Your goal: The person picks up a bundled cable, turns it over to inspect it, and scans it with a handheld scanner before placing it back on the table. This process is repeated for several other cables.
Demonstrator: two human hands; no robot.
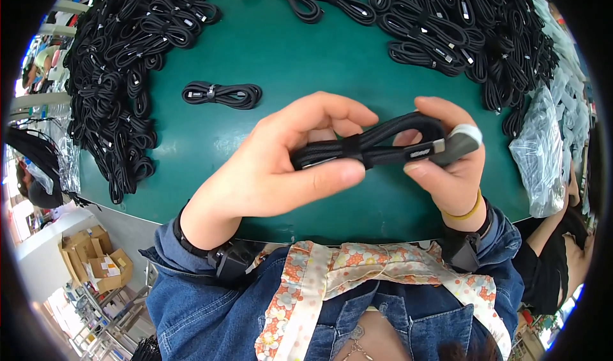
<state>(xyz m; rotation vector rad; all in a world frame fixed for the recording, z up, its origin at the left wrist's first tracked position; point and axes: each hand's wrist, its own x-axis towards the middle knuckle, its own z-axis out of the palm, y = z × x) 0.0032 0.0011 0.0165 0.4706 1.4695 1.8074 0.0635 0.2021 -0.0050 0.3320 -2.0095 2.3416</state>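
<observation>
A coiled black braided cable (389, 141) is held up in front of me above the green table. My left hand (287, 150) grips its left end, with the thumb along the near side and fingers behind, close to the black strap around its middle. My right hand (450, 157) has thumb and fingers around the looped right end, beside a black connector with a metal tip (438, 146). A grey cover with a white rim (461, 144) sits on one right finger. Another coiled cable (221, 95), tied at its middle, lies alone on the table beyond my left hand.
Piles of coiled black cables (115, 74) line the table's left side, with another large heap (460, 22) at the far right. Clear plastic bags (541, 153) lie at the right edge. Cardboard boxes (96, 259) stand at lower left. Part of another person (562, 252) shows at right.
</observation>
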